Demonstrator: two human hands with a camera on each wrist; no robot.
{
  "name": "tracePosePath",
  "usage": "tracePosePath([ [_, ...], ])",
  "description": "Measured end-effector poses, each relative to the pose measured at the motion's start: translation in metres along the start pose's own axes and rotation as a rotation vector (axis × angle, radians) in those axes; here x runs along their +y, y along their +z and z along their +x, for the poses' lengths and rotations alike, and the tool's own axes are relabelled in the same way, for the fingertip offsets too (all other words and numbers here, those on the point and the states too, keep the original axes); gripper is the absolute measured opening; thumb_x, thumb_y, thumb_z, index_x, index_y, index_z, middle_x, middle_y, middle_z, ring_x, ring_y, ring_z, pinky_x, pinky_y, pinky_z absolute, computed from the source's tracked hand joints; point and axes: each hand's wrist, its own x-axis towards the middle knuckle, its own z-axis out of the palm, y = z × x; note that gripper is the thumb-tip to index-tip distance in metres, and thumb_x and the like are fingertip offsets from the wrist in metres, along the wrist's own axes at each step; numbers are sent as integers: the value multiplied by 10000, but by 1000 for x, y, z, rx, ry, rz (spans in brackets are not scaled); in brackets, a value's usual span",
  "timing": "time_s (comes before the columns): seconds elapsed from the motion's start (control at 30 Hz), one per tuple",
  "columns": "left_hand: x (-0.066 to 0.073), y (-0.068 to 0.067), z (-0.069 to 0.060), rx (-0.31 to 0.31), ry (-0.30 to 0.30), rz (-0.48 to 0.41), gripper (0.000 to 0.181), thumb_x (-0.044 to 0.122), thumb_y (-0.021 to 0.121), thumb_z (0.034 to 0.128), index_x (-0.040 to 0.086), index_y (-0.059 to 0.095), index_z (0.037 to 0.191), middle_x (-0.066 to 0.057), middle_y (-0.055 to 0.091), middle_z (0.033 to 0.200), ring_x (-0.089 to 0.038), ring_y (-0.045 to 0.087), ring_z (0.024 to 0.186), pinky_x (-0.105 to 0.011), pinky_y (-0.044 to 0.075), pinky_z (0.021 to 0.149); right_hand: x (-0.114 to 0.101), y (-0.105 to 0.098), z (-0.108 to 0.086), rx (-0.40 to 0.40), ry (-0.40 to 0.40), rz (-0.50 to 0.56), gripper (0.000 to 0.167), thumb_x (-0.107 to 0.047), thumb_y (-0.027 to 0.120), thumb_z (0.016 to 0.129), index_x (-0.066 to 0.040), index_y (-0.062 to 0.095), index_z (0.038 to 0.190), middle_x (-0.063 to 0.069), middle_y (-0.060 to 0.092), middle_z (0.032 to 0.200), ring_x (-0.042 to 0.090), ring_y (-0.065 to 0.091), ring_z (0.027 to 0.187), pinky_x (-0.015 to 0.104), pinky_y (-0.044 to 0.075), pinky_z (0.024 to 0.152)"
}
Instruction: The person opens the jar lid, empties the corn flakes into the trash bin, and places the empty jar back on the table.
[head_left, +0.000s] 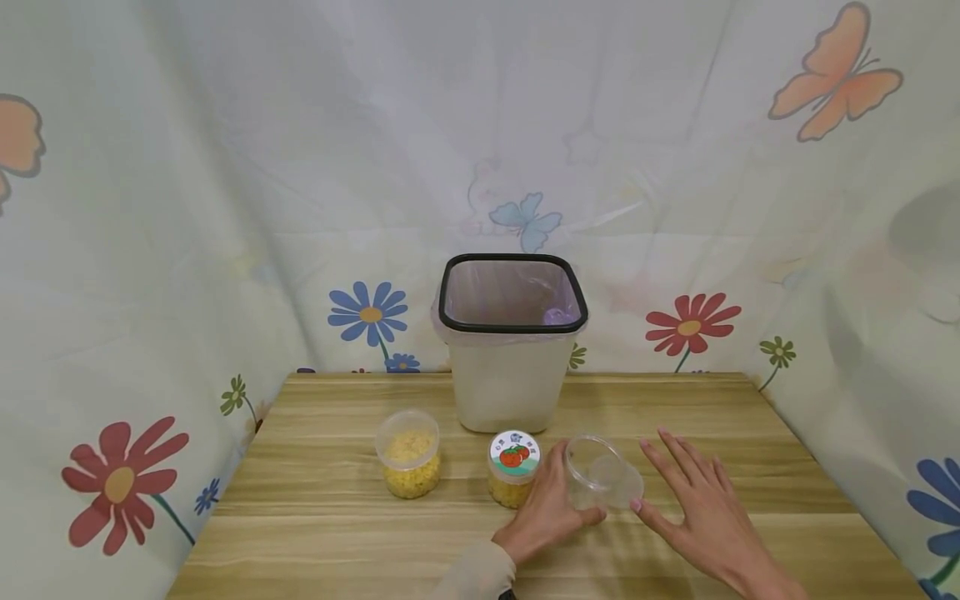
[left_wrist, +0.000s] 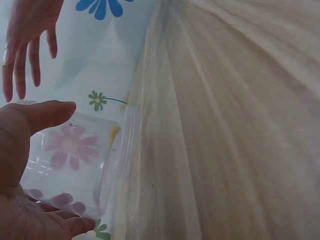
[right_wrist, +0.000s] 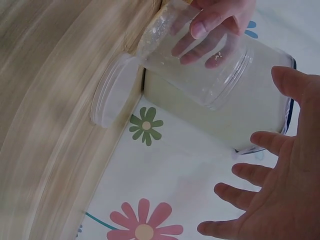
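My left hand [head_left: 547,512] grips a clear plastic jar [head_left: 588,479], thumb on one side and fingers curled round the other. The jar's threaded mouth faces up, and a few pale crumbs [right_wrist: 218,57] cling to it. In the right wrist view, a translucent lid [right_wrist: 114,95] rests on the table beside the jar. My right hand [head_left: 701,521] hovers to the right of the jar and lid, fingers spread, holding nothing. Just left of my left hand stands a jar [head_left: 512,479] of yellow bits with a tomato-printed label on its lid.
An uncovered tub [head_left: 411,467] of yellow bits stands further left on the wooden table [head_left: 315,533]. Behind the jars is a white bin [head_left: 510,379] with a black rim and a bag lining, a crumpled purple piece inside. Flower-patterned curtains [head_left: 375,167] enclose the table's back and sides.
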Motion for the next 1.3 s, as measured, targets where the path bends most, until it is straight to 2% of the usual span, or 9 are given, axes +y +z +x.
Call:
tracePosePath([
  [0.33,-2,5,7,-14,-5,10,1067,418,846,726,140,211,1537,-82,435,1493,-250,478,1344,-417,444,1090,4,3,-2,-4,14,1,784,-466,725,833,-287,378,1512,61,293,1613,403,330,1414,718,136,1141],
  [0.87,-1,18,19,54,-10,-48,1066,374,870,698,131,241,1523,-81,469,1465,-253,496,1327,-425,446,1085,7,1,-3,-36,59,18,766,-486,707,846,-278,385,1509,102,320,1593,469,369,1353,747,157,1107],
  [1.13,-7,25,26,85,-27,-25,1066,356,860,715,77,228,1527,-152,469,1459,-296,503,1319,-422,446,1088,9,2,-5,-28,59,28,752,-478,723,833,-242,429,1484,112,330,1584,475,378,1335,773,207,1055],
  [1.3,-9,26,30,81,-48,-20,1065,372,859,715,80,235,1526,-142,482,1449,-280,506,1315,-411,440,1094,10,0,-5,-34,67,30,746,-484,718,836,-239,434,1481,117,335,1581,478,382,1329,769,202,1061],
])
